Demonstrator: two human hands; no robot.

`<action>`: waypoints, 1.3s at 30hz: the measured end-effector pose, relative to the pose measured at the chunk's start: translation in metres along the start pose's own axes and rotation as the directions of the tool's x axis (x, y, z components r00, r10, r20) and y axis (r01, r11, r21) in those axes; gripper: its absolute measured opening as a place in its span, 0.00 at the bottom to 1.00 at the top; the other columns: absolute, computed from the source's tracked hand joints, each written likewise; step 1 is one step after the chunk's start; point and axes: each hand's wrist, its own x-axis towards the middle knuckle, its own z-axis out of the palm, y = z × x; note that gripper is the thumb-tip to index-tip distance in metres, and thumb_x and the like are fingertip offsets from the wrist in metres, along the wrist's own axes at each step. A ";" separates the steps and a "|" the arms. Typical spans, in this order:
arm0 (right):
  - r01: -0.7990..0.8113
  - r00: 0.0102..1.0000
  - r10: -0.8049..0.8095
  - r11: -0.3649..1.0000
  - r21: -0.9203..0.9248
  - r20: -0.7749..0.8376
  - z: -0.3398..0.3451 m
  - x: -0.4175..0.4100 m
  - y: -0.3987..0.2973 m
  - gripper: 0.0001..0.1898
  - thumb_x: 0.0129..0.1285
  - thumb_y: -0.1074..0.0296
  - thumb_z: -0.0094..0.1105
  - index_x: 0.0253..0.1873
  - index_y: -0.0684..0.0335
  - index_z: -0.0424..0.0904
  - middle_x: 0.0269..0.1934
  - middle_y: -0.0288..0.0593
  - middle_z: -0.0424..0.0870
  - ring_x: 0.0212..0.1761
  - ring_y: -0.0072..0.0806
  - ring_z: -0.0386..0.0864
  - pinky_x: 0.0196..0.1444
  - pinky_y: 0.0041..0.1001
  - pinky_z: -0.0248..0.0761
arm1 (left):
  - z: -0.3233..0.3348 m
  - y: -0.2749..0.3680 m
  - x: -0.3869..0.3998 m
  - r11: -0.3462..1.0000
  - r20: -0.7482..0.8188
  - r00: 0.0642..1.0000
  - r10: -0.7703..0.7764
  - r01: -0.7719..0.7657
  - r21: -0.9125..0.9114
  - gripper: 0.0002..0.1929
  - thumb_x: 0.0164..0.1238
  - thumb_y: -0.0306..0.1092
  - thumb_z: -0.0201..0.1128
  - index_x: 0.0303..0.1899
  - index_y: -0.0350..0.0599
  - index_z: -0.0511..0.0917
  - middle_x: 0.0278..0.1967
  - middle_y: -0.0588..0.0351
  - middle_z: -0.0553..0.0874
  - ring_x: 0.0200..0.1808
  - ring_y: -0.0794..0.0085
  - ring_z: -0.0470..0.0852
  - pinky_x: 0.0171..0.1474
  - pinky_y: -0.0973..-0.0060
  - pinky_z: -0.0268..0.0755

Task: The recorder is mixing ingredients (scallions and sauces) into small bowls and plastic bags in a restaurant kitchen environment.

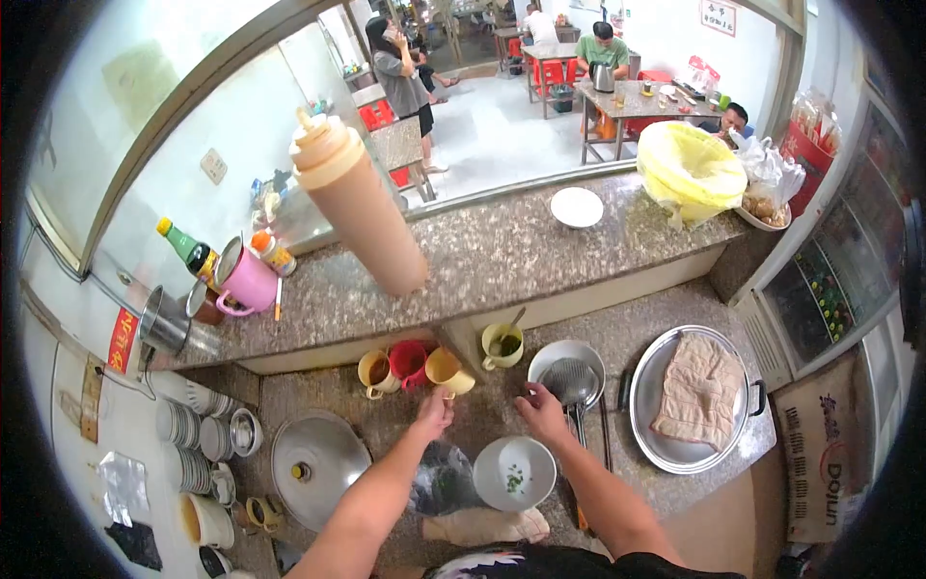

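Note:
With my left hand (435, 412) I hold a yellow plastic mug (448, 370) by its handle; the mug leans to the right beside a red mug (408, 364) and another yellow mug with brown contents (377, 369). My right hand (541, 411) hovers by the rim of a white bowl (566, 354) where a metal strainer (571, 381) rests; its fingers look bent, and I see nothing in them. Between my forearms stands a white bowl (515, 472) with chopped green herbs inside. A pale yellow mug (501, 346) holds a spoon and something green.
A round metal lid (318, 463) lies left; a metal pan (694, 459) with a folded cloth (700, 394) is at right. On the raised stone counter (492, 275) stand a large squeeze bottle (365, 210), a small white plate (576, 207) and a yellow-lined basket (691, 174). Several people are beyond.

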 end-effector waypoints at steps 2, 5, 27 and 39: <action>0.043 0.999 -0.042 0.977 0.208 -0.008 0.000 -0.032 0.006 0.24 0.67 0.64 0.64 0.65 0.68 0.76 0.38 0.49 0.88 0.40 0.32 0.86 0.48 0.32 0.79 | 0.007 -0.004 -0.035 0.973 -0.095 0.984 0.154 -0.134 0.190 0.13 0.79 0.49 0.54 0.35 0.55 0.69 0.22 0.66 0.68 0.18 0.81 0.65 0.16 0.77 0.48; -0.031 0.993 -0.015 0.928 0.372 0.120 -0.023 -0.072 -0.033 0.21 0.70 0.70 0.62 0.64 0.70 0.75 0.40 0.41 0.84 0.38 0.25 0.84 0.42 0.28 0.78 | 0.025 -0.009 -0.105 0.910 0.013 0.945 0.327 -0.319 0.267 0.15 0.82 0.48 0.53 0.33 0.54 0.69 0.24 0.67 0.70 0.19 0.82 0.64 0.20 0.79 0.51; 0.520 0.851 -0.503 0.849 -0.097 0.152 -0.025 -0.191 -0.101 0.07 0.66 0.73 0.66 0.47 0.64 0.87 0.35 0.51 0.86 0.32 0.43 0.85 0.36 0.34 0.78 | 0.030 -0.099 -0.268 0.224 0.244 0.669 0.702 -0.533 0.816 0.13 0.78 0.41 0.57 0.48 0.43 0.82 0.41 0.38 0.83 0.46 0.40 0.82 0.48 0.51 0.74; -0.247 0.968 0.205 0.645 0.723 0.147 -0.022 -0.212 -0.062 0.09 0.76 0.68 0.60 0.52 0.67 0.84 0.31 0.34 0.82 0.28 0.15 0.74 0.27 0.16 0.61 | 0.024 -0.113 -0.260 0.206 0.210 0.671 0.711 -0.485 0.850 0.13 0.77 0.42 0.57 0.45 0.41 0.81 0.41 0.38 0.83 0.45 0.40 0.82 0.48 0.50 0.74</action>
